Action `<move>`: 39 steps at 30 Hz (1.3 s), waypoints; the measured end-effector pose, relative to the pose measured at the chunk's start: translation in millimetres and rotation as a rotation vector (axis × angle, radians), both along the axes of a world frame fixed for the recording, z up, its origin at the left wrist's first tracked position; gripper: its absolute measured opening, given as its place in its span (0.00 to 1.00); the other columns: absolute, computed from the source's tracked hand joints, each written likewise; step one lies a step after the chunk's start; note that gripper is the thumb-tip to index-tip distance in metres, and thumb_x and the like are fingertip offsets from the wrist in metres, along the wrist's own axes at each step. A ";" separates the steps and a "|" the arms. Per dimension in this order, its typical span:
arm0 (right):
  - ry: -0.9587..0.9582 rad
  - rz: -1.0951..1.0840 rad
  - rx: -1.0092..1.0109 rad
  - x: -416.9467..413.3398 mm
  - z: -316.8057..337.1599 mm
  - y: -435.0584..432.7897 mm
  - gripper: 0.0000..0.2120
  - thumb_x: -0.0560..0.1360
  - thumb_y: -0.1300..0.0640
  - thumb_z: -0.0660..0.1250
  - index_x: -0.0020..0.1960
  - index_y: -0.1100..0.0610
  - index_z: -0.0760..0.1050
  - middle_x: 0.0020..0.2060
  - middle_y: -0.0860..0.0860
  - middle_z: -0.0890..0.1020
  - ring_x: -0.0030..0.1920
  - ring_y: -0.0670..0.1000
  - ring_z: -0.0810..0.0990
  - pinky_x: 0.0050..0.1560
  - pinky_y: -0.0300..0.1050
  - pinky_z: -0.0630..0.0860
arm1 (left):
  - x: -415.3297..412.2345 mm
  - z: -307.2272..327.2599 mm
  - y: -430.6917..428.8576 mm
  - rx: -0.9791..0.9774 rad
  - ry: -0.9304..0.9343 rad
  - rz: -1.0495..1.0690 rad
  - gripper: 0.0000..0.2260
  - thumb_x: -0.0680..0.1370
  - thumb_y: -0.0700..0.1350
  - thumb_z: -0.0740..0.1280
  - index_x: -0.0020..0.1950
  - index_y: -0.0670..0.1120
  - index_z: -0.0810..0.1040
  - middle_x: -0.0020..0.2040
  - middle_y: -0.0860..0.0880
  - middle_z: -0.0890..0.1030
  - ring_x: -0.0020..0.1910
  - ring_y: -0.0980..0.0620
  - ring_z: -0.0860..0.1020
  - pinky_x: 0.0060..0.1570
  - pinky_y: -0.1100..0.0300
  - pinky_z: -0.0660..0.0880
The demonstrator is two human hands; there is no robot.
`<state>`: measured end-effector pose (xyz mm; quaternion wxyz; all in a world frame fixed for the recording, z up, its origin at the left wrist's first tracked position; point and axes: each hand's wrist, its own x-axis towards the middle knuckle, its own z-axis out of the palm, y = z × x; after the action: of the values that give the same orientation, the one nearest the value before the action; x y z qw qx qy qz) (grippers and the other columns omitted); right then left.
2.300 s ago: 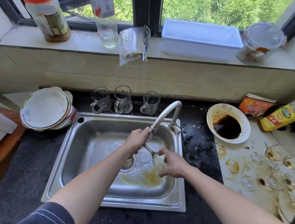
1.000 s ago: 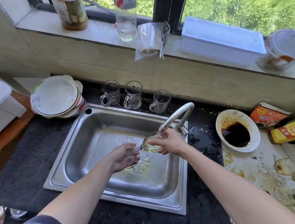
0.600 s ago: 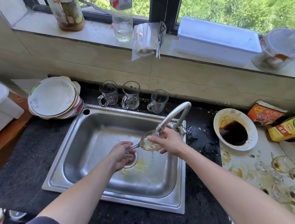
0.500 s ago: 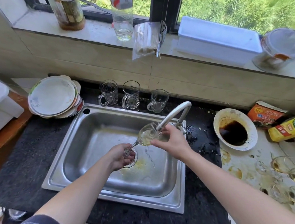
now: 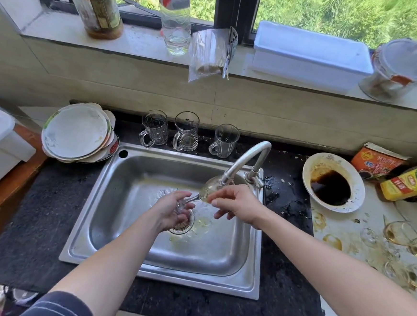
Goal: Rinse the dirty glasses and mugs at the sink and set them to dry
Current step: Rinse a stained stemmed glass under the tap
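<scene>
A stemmed wine glass (image 5: 208,188) lies tilted over the steel sink (image 5: 129,263), its bowl right under the spout of the curved tap (image 5: 247,158). My left hand (image 5: 171,211) grips its foot and stem above the drain. My right hand (image 5: 236,203) pinches the bowl's rim with thumb and fingertips. Three glass mugs (image 5: 187,131) stand in a row behind the sink. Several dirty wine glasses (image 5: 400,237) lie on the stained counter at the right.
A stack of plates (image 5: 77,132) sits left of the sink. A bowl of dark sauce (image 5: 332,182), an orange packet (image 5: 376,162) and a yellow bottle (image 5: 410,183) are at the right. On the windowsill stand bottles, a white box (image 5: 310,53) and a jar.
The glass's bowl has stayed up at the tap spout. My right hand has slid from cupping the bowl to pinching its rim. My left hand still holds the foot.
</scene>
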<state>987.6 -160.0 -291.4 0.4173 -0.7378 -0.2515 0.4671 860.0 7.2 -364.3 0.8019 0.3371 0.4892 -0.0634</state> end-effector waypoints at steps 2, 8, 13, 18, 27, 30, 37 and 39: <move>-0.095 0.082 0.001 -1.1 -3.4 -3.6 0.02 0.75 0.56 0.72 0.45 0.50 0.83 0.41 0.55 0.86 0.41 0.54 0.85 0.33 0.38 0.74 | 0.7 -1.5 2.1 0.001 0.062 -0.061 0.04 0.80 0.43 0.61 0.49 0.42 0.72 0.35 0.38 0.77 0.20 0.53 0.64 0.17 0.70 0.56; -0.063 -0.182 0.045 -4.1 0.8 -1.3 0.10 0.72 0.54 0.75 0.36 0.58 0.79 0.34 0.48 0.85 0.33 0.51 0.85 0.27 0.33 0.68 | 5.7 -2.0 -9.5 0.067 0.003 -0.018 0.05 0.80 0.41 0.61 0.53 0.41 0.73 0.37 0.38 0.77 0.31 0.46 0.73 0.26 0.62 0.68; 0.074 -0.008 -0.030 2.4 3.3 -6.9 0.05 0.77 0.59 0.69 0.51 0.58 0.81 0.51 0.54 0.85 0.46 0.52 0.86 0.31 0.35 0.73 | 2.7 -1.5 -1.6 0.046 0.111 -0.092 0.06 0.79 0.43 0.59 0.45 0.42 0.72 0.33 0.41 0.73 0.25 0.51 0.67 0.20 0.67 0.60; 0.003 -0.189 0.001 0.4 1.0 -3.0 0.14 0.76 0.53 0.70 0.43 0.65 0.78 0.43 0.57 0.85 0.32 0.55 0.84 0.23 0.33 0.66 | 5.3 3.8 -12.1 0.044 0.011 -0.003 0.03 0.79 0.38 0.60 0.51 0.43 0.73 0.38 0.39 0.76 0.31 0.47 0.71 0.24 0.63 0.68; -0.014 -0.197 -0.020 1.0 2.0 2.1 0.16 0.75 0.52 0.72 0.43 0.66 0.77 0.42 0.56 0.85 0.32 0.56 0.85 0.25 0.36 0.67 | 7.0 7.6 -16.6 0.048 0.015 -0.006 0.03 0.79 0.38 0.60 0.51 0.43 0.72 0.37 0.39 0.76 0.29 0.47 0.72 0.24 0.63 0.69; 0.008 -0.017 -0.036 3.4 5.5 -0.3 0.08 0.75 0.55 0.72 0.50 0.58 0.79 0.46 0.51 0.85 0.39 0.52 0.86 0.31 0.38 0.71 | 3.6 3.1 -15.0 -0.014 0.041 -0.022 0.03 0.78 0.39 0.60 0.47 0.41 0.72 0.33 0.40 0.74 0.23 0.50 0.68 0.19 0.67 0.61; -0.013 -0.280 -0.116 -0.3 -0.7 8.8 0.15 0.80 0.50 0.65 0.43 0.61 0.74 0.42 0.56 0.83 0.27 0.52 0.82 0.22 0.38 0.60 | 0.4 16.6 -20.7 0.069 -0.014 -0.095 0.05 0.77 0.43 0.64 0.49 0.43 0.75 0.41 0.41 0.78 0.33 0.45 0.76 0.30 0.59 0.71; 0.031 -0.370 -0.176 3.1 -4.7 9.7 0.14 0.82 0.49 0.60 0.46 0.58 0.72 0.40 0.54 0.81 0.26 0.51 0.81 0.22 0.38 0.60 | -1.3 20.1 -19.6 0.149 -0.033 -0.140 0.04 0.76 0.43 0.65 0.48 0.45 0.74 0.39 0.42 0.76 0.29 0.47 0.74 0.26 0.63 0.67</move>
<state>990.6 -150.3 -296.1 0.4339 -0.7977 -0.0634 0.4141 858.7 -12.4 -344.3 0.7762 0.4300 0.4546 -0.0771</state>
